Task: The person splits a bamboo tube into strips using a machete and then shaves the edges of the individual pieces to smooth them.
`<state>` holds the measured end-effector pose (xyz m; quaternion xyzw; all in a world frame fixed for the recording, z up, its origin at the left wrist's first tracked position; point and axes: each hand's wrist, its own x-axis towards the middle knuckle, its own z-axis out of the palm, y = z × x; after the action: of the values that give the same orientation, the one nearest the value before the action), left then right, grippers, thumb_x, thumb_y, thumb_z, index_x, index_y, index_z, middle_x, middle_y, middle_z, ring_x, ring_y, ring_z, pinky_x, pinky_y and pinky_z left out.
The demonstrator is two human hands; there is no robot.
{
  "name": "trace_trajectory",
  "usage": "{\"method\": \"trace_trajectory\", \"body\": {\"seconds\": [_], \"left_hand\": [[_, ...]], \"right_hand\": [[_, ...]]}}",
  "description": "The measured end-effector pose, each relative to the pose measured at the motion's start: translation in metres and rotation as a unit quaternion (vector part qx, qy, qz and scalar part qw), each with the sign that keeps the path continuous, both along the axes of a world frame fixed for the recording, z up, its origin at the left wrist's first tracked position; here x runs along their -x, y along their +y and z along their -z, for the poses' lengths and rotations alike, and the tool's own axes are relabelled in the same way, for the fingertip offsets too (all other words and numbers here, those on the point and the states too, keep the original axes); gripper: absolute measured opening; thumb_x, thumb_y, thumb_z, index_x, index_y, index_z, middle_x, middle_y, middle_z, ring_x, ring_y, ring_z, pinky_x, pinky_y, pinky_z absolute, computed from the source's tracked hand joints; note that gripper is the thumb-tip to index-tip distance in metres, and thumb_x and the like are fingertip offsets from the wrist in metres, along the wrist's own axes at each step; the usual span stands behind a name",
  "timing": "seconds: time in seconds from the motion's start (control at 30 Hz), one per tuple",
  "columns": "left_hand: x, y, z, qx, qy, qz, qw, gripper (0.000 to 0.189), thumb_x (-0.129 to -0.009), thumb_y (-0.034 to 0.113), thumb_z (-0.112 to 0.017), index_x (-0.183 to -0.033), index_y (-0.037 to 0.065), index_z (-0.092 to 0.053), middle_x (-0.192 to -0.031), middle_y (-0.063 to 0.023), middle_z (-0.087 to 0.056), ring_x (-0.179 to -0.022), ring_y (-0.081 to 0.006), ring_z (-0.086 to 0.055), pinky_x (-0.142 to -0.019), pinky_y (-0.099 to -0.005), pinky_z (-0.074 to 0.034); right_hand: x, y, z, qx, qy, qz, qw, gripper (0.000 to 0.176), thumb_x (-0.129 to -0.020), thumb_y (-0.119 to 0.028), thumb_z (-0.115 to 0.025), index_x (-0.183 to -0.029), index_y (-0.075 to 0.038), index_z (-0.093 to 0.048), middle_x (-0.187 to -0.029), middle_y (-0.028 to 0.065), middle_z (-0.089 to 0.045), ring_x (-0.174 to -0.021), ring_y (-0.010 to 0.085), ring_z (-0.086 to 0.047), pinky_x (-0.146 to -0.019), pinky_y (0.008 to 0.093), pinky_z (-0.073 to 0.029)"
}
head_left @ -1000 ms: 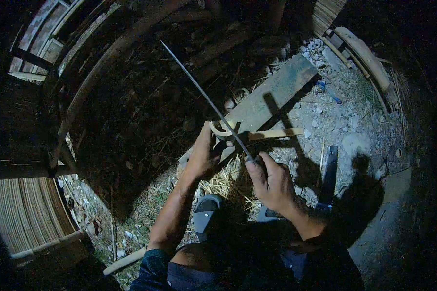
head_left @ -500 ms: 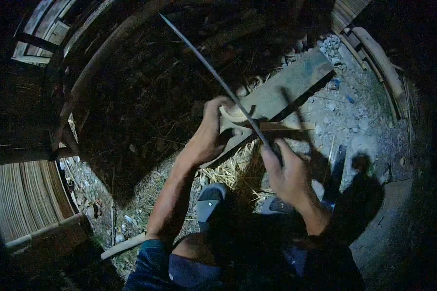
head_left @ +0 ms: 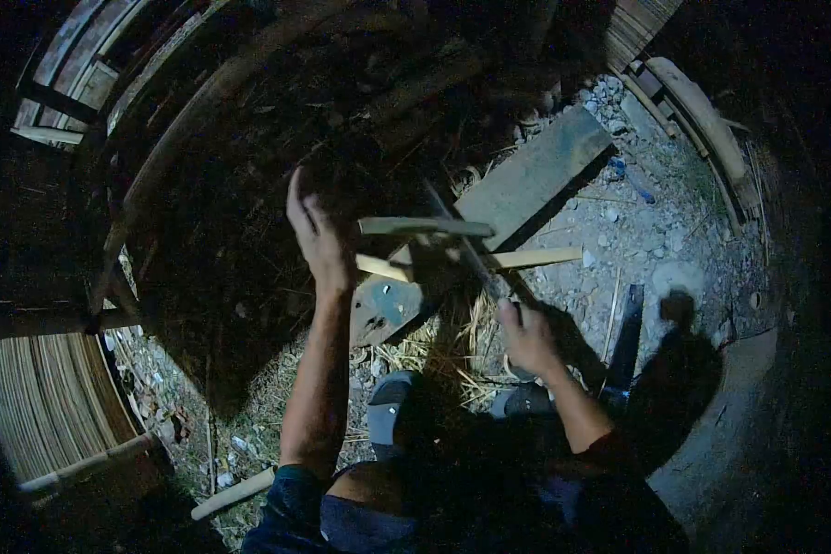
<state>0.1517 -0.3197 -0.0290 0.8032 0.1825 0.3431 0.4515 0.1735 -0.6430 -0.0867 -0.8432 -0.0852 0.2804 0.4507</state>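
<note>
My left hand [head_left: 319,245] is raised with fingers spread, holding nothing, just left of the bamboo pieces. A greenish split bamboo piece [head_left: 415,226] lies level over the wooden plank [head_left: 535,175], its left end near my left palm. Below it, a paler bamboo strip [head_left: 540,258] sticks out to the right, and a short pale piece [head_left: 384,269] shows on the left. My right hand [head_left: 532,343] is closed round the handle of a long machete [head_left: 475,258]. The blade, blurred, slants up and left across the greenish piece.
Straw [head_left: 471,360] litters the ground by my sandalled feet [head_left: 392,406]. A long dark flat strip [head_left: 628,332] lies on the stony ground at right. A slatted bamboo panel [head_left: 51,397] stands at left, near a pale pole [head_left: 234,493]. Logs [head_left: 697,115] lie at upper right.
My left hand has let go of the pale curved piece it gripped and opened, moving up and left. The machete has swung down onto the bamboo, and the greenish piece now shows level.
</note>
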Motion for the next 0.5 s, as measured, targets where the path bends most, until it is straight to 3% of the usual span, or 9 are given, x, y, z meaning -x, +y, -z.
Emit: {"method": "trace_trajectory", "body": {"seconds": [0.07, 0.1, 0.17, 0.23, 0.27, 0.37, 0.4, 0.47, 0.5], "left_hand": [[0.003, 0.009, 0.019, 0.125, 0.083, -0.261, 0.954, 0.082, -0.090, 0.048, -0.065, -0.143, -0.007, -0.037, -0.145, -0.0310, -0.038, -0.136, -0.0420, -0.039, -0.114, -0.0485, -0.031], [0.010, 0.017, 0.035, 0.124, 0.084, -0.261, 0.954, 0.082, -0.090, 0.048, -0.065, -0.143, -0.007, -0.037, -0.145, -0.0310, -0.038, -0.136, -0.0420, -0.039, -0.114, -0.0485, -0.031], [0.034, 0.034, 0.079, 0.144, 0.315, -0.270, 0.899, 0.089, -0.082, 0.057, -0.069, -0.127, -0.016, -0.049, -0.131, -0.0319, -0.053, -0.121, -0.0456, -0.052, -0.105, -0.0497, -0.041], [0.057, 0.048, 0.133, 0.096, 0.389, -0.265, 0.877, 0.089, -0.078, 0.059, -0.071, -0.121, -0.017, -0.052, -0.124, -0.0323, -0.057, -0.117, -0.0468, -0.055, -0.101, -0.0506, -0.044], [0.066, 0.049, 0.147, 0.049, 0.460, -0.259, 0.848, 0.090, -0.075, 0.062, -0.073, -0.114, -0.017, -0.055, -0.117, -0.0326, -0.060, -0.112, -0.0480, -0.057, -0.097, -0.0515, -0.047], [0.079, 0.038, 0.155, 0.060, 0.499, -0.306, 0.808, 0.091, -0.074, 0.062, -0.074, -0.116, -0.016, -0.055, -0.118, -0.0352, -0.059, -0.116, -0.0499, -0.054, -0.098, -0.0518, -0.047], [0.088, 0.048, 0.163, 0.113, 0.521, -0.267, 0.803, 0.093, -0.072, 0.062, -0.076, -0.119, -0.015, -0.053, -0.120, -0.0364, -0.056, -0.117, -0.0520, -0.053, -0.099, -0.0516, -0.046], [0.089, 0.038, 0.161, 0.085, 0.510, -0.329, 0.790, 0.093, -0.071, 0.061, -0.077, -0.120, -0.014, -0.052, -0.121, -0.0363, -0.056, -0.119, -0.0516, -0.052, -0.100, -0.0512, -0.046], [0.082, 0.027, 0.145, 0.057, 0.498, -0.384, 0.775, 0.093, -0.070, 0.060, -0.078, -0.122, -0.013, -0.051, -0.122, -0.0363, -0.055, -0.120, -0.0511, -0.051, -0.101, -0.0507, -0.045]], "right_hand": [[-0.007, -0.015, -0.003, 0.001, 0.073, 0.039, 0.997, 0.054, -0.100, -0.055, -0.047, -0.084, -0.004, -0.056, -0.060, 0.0067, -0.052, -0.054, 0.0218, -0.054, -0.055, 0.0416, -0.046], [-0.009, -0.018, -0.010, 0.002, 0.145, 0.079, 0.986, 0.055, -0.100, -0.056, -0.046, -0.083, -0.005, -0.056, -0.059, 0.0046, -0.050, -0.052, 0.0194, -0.052, -0.053, 0.0400, -0.045], [-0.015, -0.015, -0.027, -0.015, 0.180, 0.124, 0.976, 0.056, -0.100, -0.057, -0.046, -0.084, -0.005, -0.058, -0.060, 0.0049, -0.052, -0.050, 0.0185, -0.051, -0.050, 0.0382, -0.043], [-0.022, -0.024, -0.019, 0.002, 0.095, 0.122, 0.988, 0.054, -0.100, -0.056, -0.047, -0.093, -0.005, -0.063, -0.061, -0.0005, -0.046, -0.046, 0.0115, -0.046, -0.041, 0.0293, -0.043], [-0.025, -0.030, -0.006, -0.058, 0.091, 0.132, 0.985, 0.047, -0.098, -0.051, -0.056, -0.091, -0.005, -0.060, -0.061, -0.0016, -0.048, -0.042, 0.0110, -0.044, -0.040, 0.0292, -0.041], [-0.026, -0.027, -0.002, -0.026, -0.052, 0.074, 0.996, 0.038, -0.094, -0.041, -0.067, -0.091, -0.004, -0.060, -0.063, -0.0013, -0.051, -0.046, 0.0097, -0.047, -0.040, 0.0294, -0.039], [-0.027, -0.024, 0.000, -0.028, -0.052, 0.070, 0.996, 0.038, -0.094, -0.041, -0.067, -0.091, -0.004, -0.060, -0.063, -0.0013, -0.051, -0.046, 0.0097, -0.047, -0.040, 0.0294, -0.039], [-0.029, -0.020, 0.004, 0.054, -0.089, 0.092, 0.990, 0.040, -0.090, -0.038, -0.072, -0.099, 0.000, -0.063, -0.079, 0.0098, -0.065, -0.071, 0.0229, -0.062, -0.068, 0.0392, -0.049], [-0.030, -0.018, 0.011, 0.051, -0.089, 0.092, 0.990, 0.040, -0.090, -0.038, -0.072, -0.099, 0.000, -0.063, -0.079, 0.0098, -0.065, -0.071, 0.0229, -0.062, -0.068, 0.0392, -0.049]]}}
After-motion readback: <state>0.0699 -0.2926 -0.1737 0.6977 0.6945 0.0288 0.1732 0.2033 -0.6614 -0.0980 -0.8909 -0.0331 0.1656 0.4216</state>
